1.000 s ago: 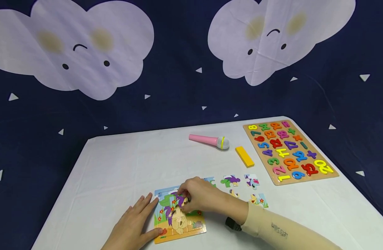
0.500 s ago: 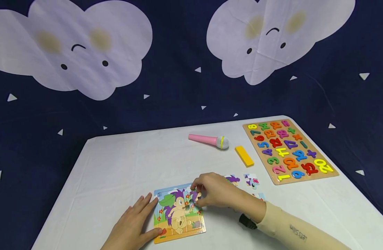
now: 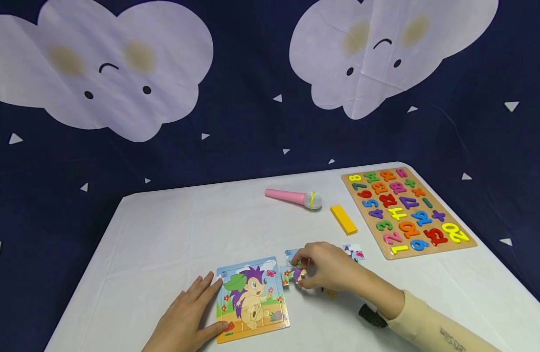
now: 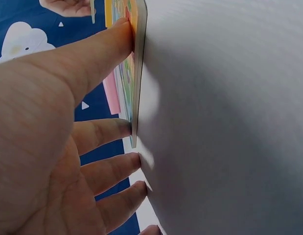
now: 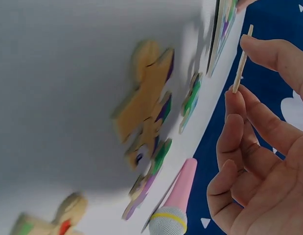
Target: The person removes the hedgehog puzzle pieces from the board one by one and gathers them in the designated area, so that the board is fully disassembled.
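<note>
My left hand (image 3: 184,315) rests at the left edge of a hedgehog puzzle board (image 3: 252,298), fingers spread. Its thumb presses the board's lower left corner, and in the left wrist view a fingertip (image 4: 123,128) touches the board's edge. Right of the board, my right hand (image 3: 329,266) pinches a thin jigsaw piece (image 5: 243,61) between thumb and fingers, held off the table. In the head view that hand covers part of the loose jigsaw pieces (image 3: 292,255) there. Another loose piece (image 3: 354,252) shows beyond its knuckles.
A pink toy microphone (image 3: 287,196) lies farther back, near a yellow block (image 3: 344,220). At the right stands a wooden board of coloured numbers (image 3: 406,215). A black object (image 3: 372,316) shows by my right wrist. Behind the white table (image 3: 173,234) hangs a dark cloud-patterned cloth (image 3: 248,122).
My right hand has moved right, from over the puzzle board to the loose pieces, carrying a jigsaw piece. The hedgehog picture is now uncovered. My left hand stays in place.
</note>
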Demonstrator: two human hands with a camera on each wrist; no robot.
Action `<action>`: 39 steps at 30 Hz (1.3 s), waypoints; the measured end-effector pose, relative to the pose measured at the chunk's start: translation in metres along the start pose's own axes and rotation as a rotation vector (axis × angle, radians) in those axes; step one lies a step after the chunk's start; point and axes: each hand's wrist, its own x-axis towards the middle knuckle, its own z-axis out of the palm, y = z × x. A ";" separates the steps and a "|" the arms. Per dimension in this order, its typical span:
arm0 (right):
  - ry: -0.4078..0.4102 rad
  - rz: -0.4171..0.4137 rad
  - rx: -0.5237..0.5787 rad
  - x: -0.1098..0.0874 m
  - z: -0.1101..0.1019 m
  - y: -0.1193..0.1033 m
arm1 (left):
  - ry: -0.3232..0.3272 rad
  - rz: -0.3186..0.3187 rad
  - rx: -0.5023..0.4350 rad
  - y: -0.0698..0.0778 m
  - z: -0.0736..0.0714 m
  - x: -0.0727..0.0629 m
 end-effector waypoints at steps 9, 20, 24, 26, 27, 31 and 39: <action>-0.015 0.003 0.014 -0.012 0.005 0.011 | -0.006 0.001 -0.004 0.000 0.000 0.001; -0.008 -0.045 0.019 -0.013 0.013 0.016 | -0.001 0.008 0.003 -0.001 0.001 0.001; -0.015 -0.046 0.022 -0.014 0.014 0.016 | 0.002 0.013 0.004 -0.001 0.002 0.001; -0.015 -0.049 0.022 -0.015 0.014 0.016 | 0.006 0.015 0.007 -0.001 0.002 0.000; -0.014 -0.051 0.021 -0.015 0.015 0.016 | 0.006 0.017 0.007 -0.002 0.002 0.000; -0.008 -0.062 0.018 -0.015 0.015 0.016 | 0.012 0.020 0.010 -0.002 0.002 -0.001; 0.002 -0.083 -0.008 -0.016 0.017 0.017 | 0.015 0.020 0.036 -0.001 0.001 -0.001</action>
